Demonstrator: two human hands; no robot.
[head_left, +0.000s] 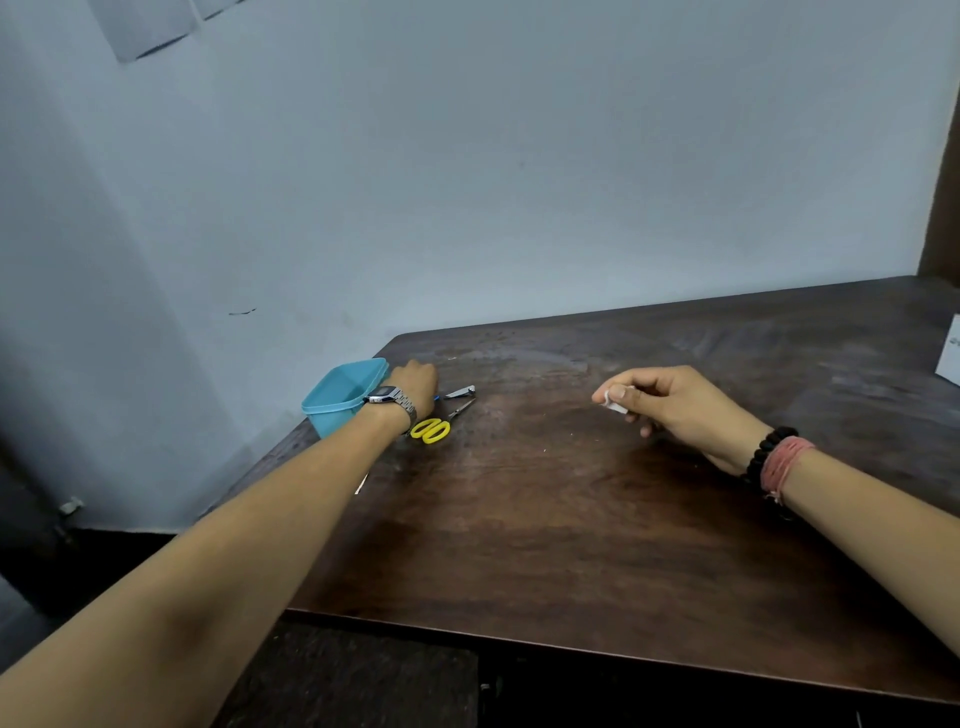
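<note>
Starting at the far left corner of the dark wooden table (545, 519), an open teal plastic box (337, 397) stands just left of the left hand (415, 387). Its fingers are hidden behind the back of the hand (so I cannot tell whether they hold anything), yet they come down at the left end of the small silver metal nail clipper (460, 392), whose long axis runs rightward from the knuckles. Just nearer lie small scissors with yellow handles (434, 430), blades pointing far and right. The left hand is plainly nearer to both tools. Well apart to the right, the right hand (670, 400) hovers, thumb and forefinger pinched on a small white piece (615, 402).
</note>
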